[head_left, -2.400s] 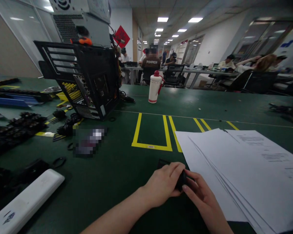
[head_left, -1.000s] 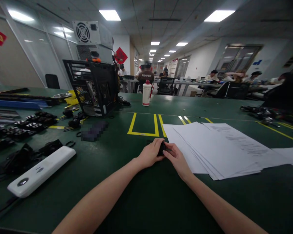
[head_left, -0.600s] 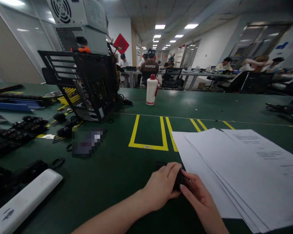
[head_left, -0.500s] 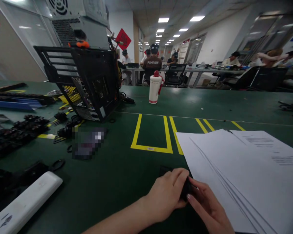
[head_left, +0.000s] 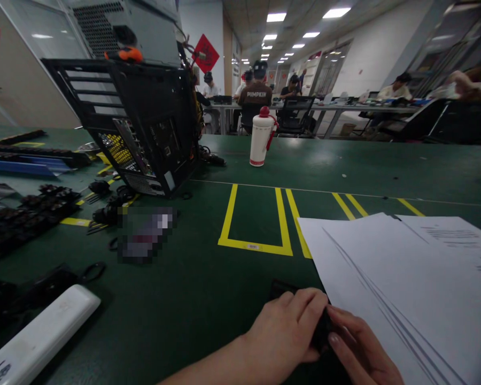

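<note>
Both hands are together low in the head view, left of a stack of printed papers (head_left: 388,289). My left hand (head_left: 286,331) is wrapped over a small black part (head_left: 323,329), most of which its fingers cover. From the other side, the thumb and fingertips of my right hand (head_left: 361,347) pinch the same black part. A flat dark edge (head_left: 278,289) shows just beyond my left knuckles; whether it belongs to that part I cannot tell. What kind of part it is stays hidden.
Left, a black computer case (head_left: 144,123) bears a grey metal unit and an orange-handled tool (head_left: 124,55). A white bottle (head_left: 262,138) stands behind yellow tape marks (head_left: 254,247). Near left lie a white power bank-like bar (head_left: 44,337), black parts (head_left: 32,219) and a pixelated item (head_left: 146,235).
The view has swung and tilted, so the hands now appear lower and further right. Both keep the same hold on the black part throughout.
</note>
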The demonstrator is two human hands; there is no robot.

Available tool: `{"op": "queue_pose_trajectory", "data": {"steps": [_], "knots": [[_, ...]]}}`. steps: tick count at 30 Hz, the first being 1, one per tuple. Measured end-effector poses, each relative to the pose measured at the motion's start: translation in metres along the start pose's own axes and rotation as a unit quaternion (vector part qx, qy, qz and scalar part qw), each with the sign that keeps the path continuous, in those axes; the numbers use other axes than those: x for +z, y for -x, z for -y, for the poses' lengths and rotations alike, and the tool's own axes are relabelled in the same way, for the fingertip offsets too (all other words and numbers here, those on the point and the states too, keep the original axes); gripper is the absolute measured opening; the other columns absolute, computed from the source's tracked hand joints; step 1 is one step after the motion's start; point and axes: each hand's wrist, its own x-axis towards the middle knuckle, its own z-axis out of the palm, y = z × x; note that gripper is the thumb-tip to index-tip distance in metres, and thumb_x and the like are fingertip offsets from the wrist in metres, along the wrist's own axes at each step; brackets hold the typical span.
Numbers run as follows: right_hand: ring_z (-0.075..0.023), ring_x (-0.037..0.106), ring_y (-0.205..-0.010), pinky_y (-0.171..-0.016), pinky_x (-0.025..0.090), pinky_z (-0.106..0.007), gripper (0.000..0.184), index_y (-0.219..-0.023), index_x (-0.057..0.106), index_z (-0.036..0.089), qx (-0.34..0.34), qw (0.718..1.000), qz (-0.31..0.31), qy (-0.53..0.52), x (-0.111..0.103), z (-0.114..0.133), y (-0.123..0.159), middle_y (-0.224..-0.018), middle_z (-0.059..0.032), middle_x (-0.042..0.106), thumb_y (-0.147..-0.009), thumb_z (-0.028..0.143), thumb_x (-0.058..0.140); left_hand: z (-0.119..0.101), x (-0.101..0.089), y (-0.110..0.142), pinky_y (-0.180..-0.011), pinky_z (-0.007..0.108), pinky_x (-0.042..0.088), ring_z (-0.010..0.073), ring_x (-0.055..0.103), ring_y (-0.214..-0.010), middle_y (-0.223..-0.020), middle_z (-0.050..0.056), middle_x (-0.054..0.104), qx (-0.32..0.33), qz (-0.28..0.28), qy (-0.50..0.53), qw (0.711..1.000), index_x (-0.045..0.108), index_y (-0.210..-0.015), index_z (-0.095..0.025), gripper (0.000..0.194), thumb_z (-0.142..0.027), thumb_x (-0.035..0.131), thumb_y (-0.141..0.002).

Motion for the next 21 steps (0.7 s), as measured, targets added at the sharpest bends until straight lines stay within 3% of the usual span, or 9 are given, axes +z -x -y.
{"op": "queue_pose_trajectory", "data": {"steps": [9, 16, 21], "knots": [[-0.0218, 0.058, -0.093, -0.076, 0.051, -0.027, 0.034, -0.098, 0.057, 0.027, 0.067, 0.997, 0.016, -0.034, 0.002, 0.002, 0.000, -0.098, -0.0039, 0.063, -0.066, 0.038, 0.058, 0.001, 0.003, 0.000, -0.082, 0.039, 0.045, 0.0249, 0.045, -0.103, -0.124, 0.008, 0.038, -0.006, -0.001, 0.023, 1.000, 0.018, -0.125, -0.021, 0.066, -0.020, 0.057, -0.071], [-0.0206, 0.050, -0.104, -0.088, 0.043, -0.031, 0.033, -0.103, 0.051, 0.025, 0.041, 0.995, 0.054, -0.074, 0.005, 0.005, -0.002, -0.112, -0.0053, 0.053, -0.071, 0.034, 0.053, 0.001, 0.002, 0.002, -0.083, 0.038, 0.044, 0.0242, 0.045, -0.103, -0.122, 0.009, 0.038, -0.024, -0.016, 0.027, 0.999, 0.020, -0.123, -0.020, 0.068, -0.018, 0.059, -0.067], [-0.0208, 0.053, -0.098, -0.088, 0.042, -0.037, 0.030, -0.101, 0.052, 0.022, 0.039, 0.993, 0.057, -0.091, 0.008, 0.016, -0.002, -0.104, -0.0056, 0.056, -0.073, 0.034, 0.051, -0.002, 0.006, 0.008, -0.084, 0.037, 0.042, 0.0223, 0.046, -0.102, -0.120, 0.008, 0.038, -0.030, -0.053, 0.021, 0.998, 0.022, -0.121, -0.021, 0.068, -0.018, 0.061, -0.065]]}}
